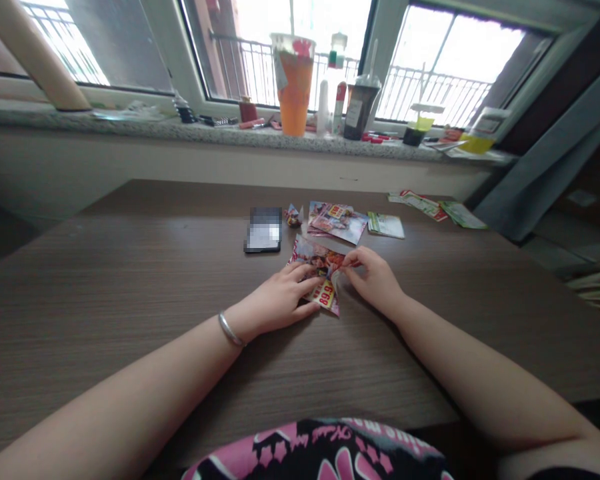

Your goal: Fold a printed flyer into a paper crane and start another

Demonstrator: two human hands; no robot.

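A printed paper sheet (325, 293) with food pictures and a yellow price patch lies on the brown table in front of me. My left hand (285, 297) rests on its left part, fingers spread and pressing it down. At the sheet's right side, my right hand (373, 277) pinches an edge between thumb and fingers, and the paper there bends upward. Just beyond the sheet stands a small folded paper piece (293, 217). To its right is a loose stack of similar printed papers (337, 221).
A phone (263, 230) lies left of the folded piece. Right of the stack are a small pad (386, 225) and several flyers (425, 205). On the windowsill (220, 132) stand a tall orange drink cup (294, 87), a dark cup (360, 107) and bottles.
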